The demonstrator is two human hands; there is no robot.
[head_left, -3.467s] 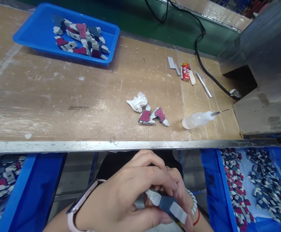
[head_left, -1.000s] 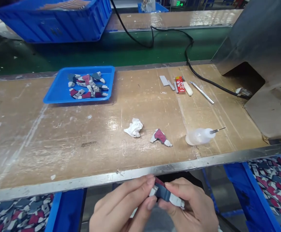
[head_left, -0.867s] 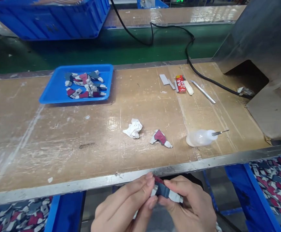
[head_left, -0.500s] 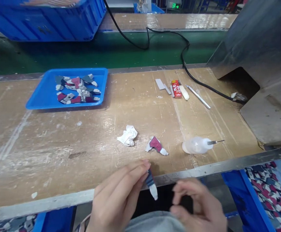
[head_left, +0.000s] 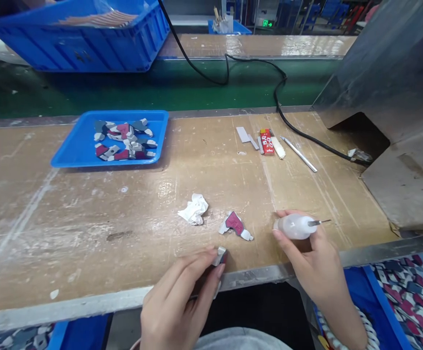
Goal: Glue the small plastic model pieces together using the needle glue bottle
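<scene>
My left hand (head_left: 182,296) pinches a small grey and dark blue plastic piece (head_left: 221,254) above the table's front edge; my fingers hide much of it. To the right, my right hand (head_left: 308,253) has its thumb and fingers around a translucent squeeze bottle (head_left: 293,227). The bottle lies on its side, its thin metal needle tip pointing right. Between the hands and a little farther back, a maroon and light grey piece (head_left: 235,224) rests on the table. A crumpled white tissue (head_left: 194,209) lies left of that piece.
A blue tray (head_left: 73,146) with several coloured pieces sits at the back left. Farther right lie a red packet (head_left: 267,142), a silver pen (head_left: 298,153) and a black cable (head_left: 315,140). A metal housing (head_left: 389,82) stands at right. Blue bins of pieces (head_left: 411,296) flank me below.
My right hand has moved forward and right and closed around the bottle. My left hand has turned the piece, so its grey end now faces up. The view has tilted slightly upward.
</scene>
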